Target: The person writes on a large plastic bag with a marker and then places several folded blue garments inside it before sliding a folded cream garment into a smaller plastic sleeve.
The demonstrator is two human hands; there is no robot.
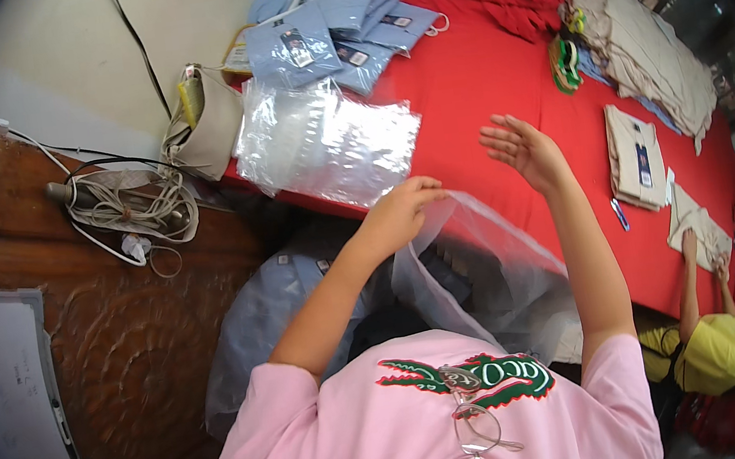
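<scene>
Two hands, head view. My left hand (404, 212), frame centre: fingers closed on the edge of one translucent plastic film (490, 230), hanging right of centre. My right hand (520, 152), right of centre: fingers extended, holding nothing, over red cloth (461, 92). Upper centre: clear plastic sleeves (318, 138), near packaged blue garments (297, 46).

A large, thin, see-through plastic bag (518, 242), whitish and softly creased, hangs slack between the person's chest and the red-covered surface (479, 159). Its upper corner is pinched in the grip of the left hand (398, 218), at the bag's eleven o'clock. From there one rim runs taut toward four o'clock, over the surface's near edge; another drops loosely toward five o'clock. The lower part disappears behind the pink shirt (428, 407).
</scene>
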